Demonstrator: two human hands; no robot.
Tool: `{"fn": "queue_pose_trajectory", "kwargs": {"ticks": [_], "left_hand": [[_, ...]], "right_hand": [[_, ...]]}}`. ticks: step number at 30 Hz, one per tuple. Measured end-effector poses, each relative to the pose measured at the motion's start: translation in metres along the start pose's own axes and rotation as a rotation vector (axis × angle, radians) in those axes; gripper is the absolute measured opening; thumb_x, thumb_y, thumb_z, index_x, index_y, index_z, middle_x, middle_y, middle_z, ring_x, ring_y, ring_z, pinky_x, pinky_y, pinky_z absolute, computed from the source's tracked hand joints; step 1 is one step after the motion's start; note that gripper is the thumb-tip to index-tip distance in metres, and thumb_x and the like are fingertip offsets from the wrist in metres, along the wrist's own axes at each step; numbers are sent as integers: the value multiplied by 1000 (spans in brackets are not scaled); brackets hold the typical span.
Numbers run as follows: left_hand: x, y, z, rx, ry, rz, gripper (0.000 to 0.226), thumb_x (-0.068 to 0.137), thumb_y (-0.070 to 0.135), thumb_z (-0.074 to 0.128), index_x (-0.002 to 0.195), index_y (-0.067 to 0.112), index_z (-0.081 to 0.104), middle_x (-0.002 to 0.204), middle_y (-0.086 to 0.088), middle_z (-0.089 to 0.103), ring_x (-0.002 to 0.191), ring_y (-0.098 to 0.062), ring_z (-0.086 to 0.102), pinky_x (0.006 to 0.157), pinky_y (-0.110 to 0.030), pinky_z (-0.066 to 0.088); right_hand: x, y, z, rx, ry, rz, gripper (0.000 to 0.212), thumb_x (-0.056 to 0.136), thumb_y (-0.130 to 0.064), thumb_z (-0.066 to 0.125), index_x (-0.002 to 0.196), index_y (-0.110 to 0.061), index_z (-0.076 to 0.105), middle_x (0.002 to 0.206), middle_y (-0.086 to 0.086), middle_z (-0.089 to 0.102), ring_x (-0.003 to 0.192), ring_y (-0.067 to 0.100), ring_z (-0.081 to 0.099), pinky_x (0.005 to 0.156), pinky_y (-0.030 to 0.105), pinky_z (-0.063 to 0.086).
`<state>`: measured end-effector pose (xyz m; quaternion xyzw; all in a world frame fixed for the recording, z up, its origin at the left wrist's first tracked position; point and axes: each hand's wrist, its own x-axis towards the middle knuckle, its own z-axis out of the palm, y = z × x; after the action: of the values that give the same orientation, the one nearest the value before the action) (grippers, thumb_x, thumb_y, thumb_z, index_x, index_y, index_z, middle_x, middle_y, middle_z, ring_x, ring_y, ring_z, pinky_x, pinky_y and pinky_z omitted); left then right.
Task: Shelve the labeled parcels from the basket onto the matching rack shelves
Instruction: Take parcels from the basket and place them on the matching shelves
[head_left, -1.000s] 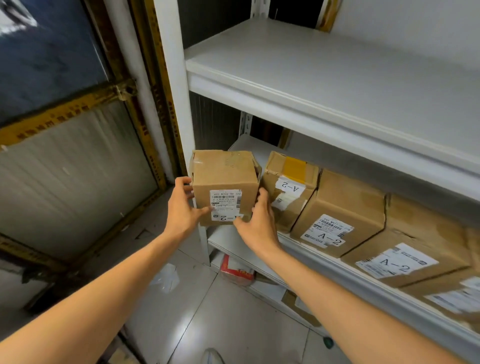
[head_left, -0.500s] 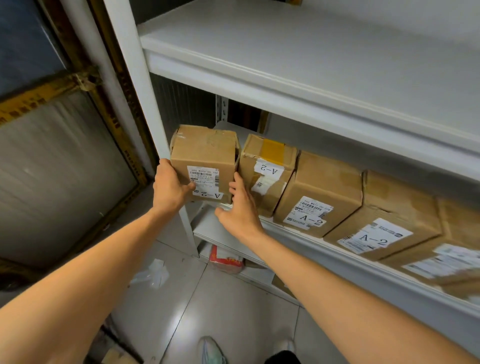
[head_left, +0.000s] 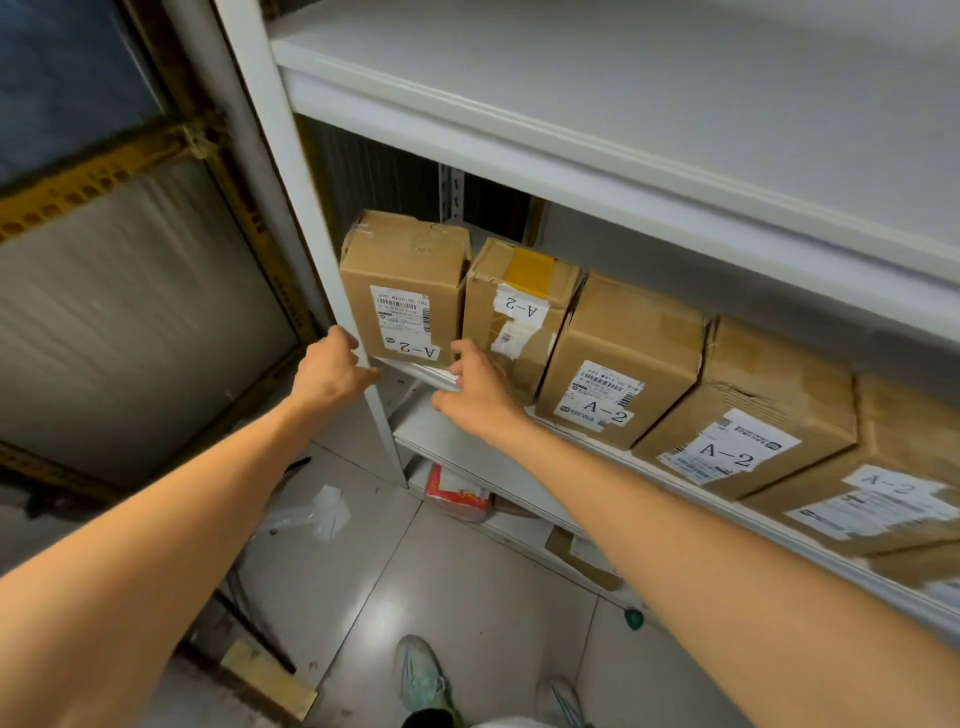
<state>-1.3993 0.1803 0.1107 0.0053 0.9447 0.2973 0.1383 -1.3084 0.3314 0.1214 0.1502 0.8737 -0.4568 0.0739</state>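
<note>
White rack shelf (head_left: 415, 370): A-2 boxes in a row toward 3 o'clock. End parcel (head_left: 405, 280) at 12. Left hand (head_left: 332, 371) curled, hold unclear; right hand (head_left: 478, 395) relaxed, touching parcel. Grey tiled floor (head_left: 467, 582) at 6.

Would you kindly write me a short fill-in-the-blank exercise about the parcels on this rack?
1. Every readable parcel label on the shelf says ___.
2. The second parcel from the left carries a strip of ___ tape.
3. The left hand and right hand reach the end parcel at the row's ___ end.
Missing words: A-2; yellow; left.
</note>
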Motion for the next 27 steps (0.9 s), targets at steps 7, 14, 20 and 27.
{"fn": "queue_pose_trajectory", "kwargs": {"ticks": [7, 14, 20, 27], "left_hand": [[-67, 31, -4, 142, -33, 154, 43, 81, 19, 74, 117, 9, 52, 113, -8, 62, 98, -22, 59, 83, -34, 49], [-143, 64, 10, 257, 3, 198, 38, 79, 25, 76, 111, 16, 57, 107, -5, 64, 94, -23, 62, 83, -40, 54], [-205, 73, 1, 282, 53, 212, 43, 78, 31, 76, 113, 18, 56, 107, 0, 63, 95, -21, 61, 84, -40, 54], [-290, 22, -20, 245, 132, 23, 44, 79, 34, 73, 116, 20, 55, 110, 0, 63, 99, -20, 60, 87, -40, 52]], "right_hand": [[-33, 7, -36, -276, -95, -221, 54, 81, -11, 65, 130, -8, 43, 128, 8, 45, 118, 22, 44, 90, 29, 38], [-82, 31, -78, -498, -202, -344, 46, 78, -14, 64, 120, -6, 49, 119, 9, 49, 110, 26, 49, 91, 39, 47], [-117, 15, -92, -503, -225, -455, 53, 78, -14, 67, 126, -6, 47, 126, 12, 48, 115, 26, 48, 93, 32, 45], [-171, -17, -57, -609, -333, -608, 56, 79, -20, 70, 129, -8, 47, 125, 11, 52, 109, 24, 53, 88, 36, 51]]}}
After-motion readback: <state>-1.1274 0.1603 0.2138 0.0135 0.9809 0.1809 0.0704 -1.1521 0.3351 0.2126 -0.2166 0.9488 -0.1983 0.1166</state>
